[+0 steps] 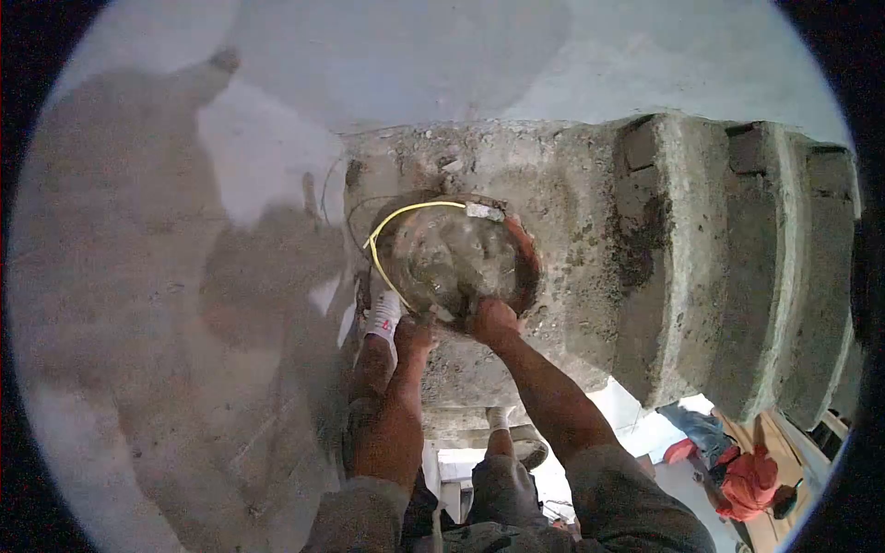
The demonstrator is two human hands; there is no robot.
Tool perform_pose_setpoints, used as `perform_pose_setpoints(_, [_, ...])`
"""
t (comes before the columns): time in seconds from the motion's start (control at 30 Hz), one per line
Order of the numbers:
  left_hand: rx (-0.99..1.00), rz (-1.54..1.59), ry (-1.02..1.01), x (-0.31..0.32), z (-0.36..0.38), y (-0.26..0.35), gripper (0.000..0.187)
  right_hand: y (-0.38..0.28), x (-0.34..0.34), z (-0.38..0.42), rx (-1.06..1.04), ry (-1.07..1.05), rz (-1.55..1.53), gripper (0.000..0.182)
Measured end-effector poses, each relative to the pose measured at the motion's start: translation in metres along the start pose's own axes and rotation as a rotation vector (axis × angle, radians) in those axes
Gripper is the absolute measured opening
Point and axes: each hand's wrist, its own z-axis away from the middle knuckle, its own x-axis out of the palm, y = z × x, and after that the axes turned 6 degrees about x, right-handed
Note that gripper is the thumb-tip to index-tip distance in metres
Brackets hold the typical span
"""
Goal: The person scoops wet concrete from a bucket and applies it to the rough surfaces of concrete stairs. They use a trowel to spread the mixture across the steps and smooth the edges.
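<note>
A round, shallow basin (pixel 527 251) with a reddish-orange rim holds wet grey mortar (pixel 442 253). It rests on the rough concrete in front of me. My left hand (pixel 418 334) is closed at the basin's near-left rim, its fingertips partly hidden. At the near-right side, my right hand (pixel 495 320) is curled with its fingers over the inside of the basin. A dark shape by those fingers cannot be made out. A yellow cord (pixel 376 241) curves along the left and far rim and meets a pale block-like piece (pixel 485 212) at the far edge.
Concrete steps (pixel 678 258) rise on the right. A stained plaster wall (pixel 442 55) runs along the far side. My foot in a white sock (pixel 384 313) stands beside the basin. Lower right, a person in a red shirt (pixel 749 484) is near wooden boards (pixel 779 452).
</note>
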Motion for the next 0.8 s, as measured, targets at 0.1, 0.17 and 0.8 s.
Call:
perform_pose_setpoints(0.1, [0.146, -0.370, -0.102, -0.012, -0.035, -0.058, 0.064, 0.010, 0.003, 0.008, -0.112, -0.032, -0.067, 0.039])
perform_pose_setpoints(0.17, [-0.056, -0.144, -0.013, -0.027, -0.032, 0.002, 0.062, 0.026, 0.003, 0.006, -0.146, -0.022, -0.134, 0.039])
perform_pose_setpoints(0.8, [0.589, -0.229, 0.378, -0.065, -0.127, -0.108, 0.043, 0.138, -0.151, 0.017, -0.316, -0.222, -0.923, 0.023])
